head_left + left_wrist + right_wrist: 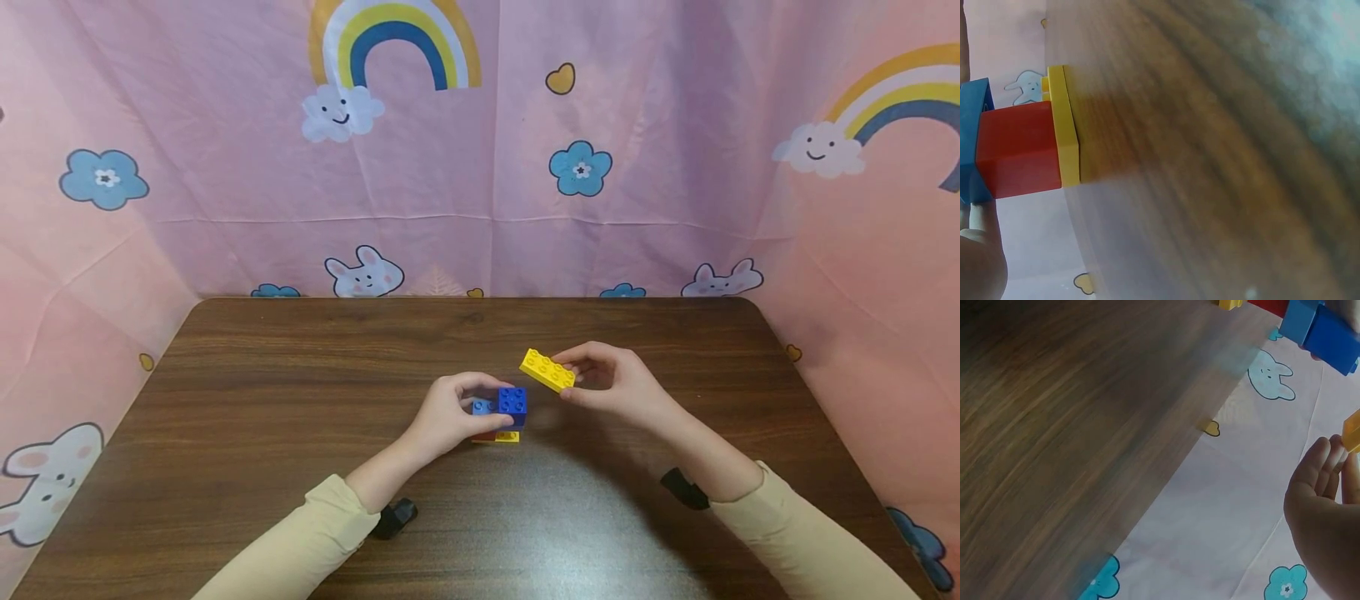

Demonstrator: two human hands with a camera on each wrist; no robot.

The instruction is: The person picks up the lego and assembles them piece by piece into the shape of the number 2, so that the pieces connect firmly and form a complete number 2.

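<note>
My left hand (pixel 442 412) grips a small stack of studded toy building bricks, thumb in front and fingers behind. A dark blue brick (pixel 513 398) is on top, over a lighter blue brick (pixel 482 407). Under them, the left wrist view shows a red brick (pixel 1019 150) on a thin yellow brick (pixel 1066 125) at the bottom, by the tabletop. Between thumb and fingers, my right hand (pixel 626 383) pinches a yellow brick (pixel 546 371) with two rows of studs. It is held tilted in the air, up and right of the stack, apart from it.
The brown wood-grain table (pixel 300 358) ends at a back edge against a pink curtain (pixel 450 183) printed with rainbows, rabbits and flowers. Black wrist devices show under the left forearm (pixel 395 518) and the right forearm (pixel 684 489).
</note>
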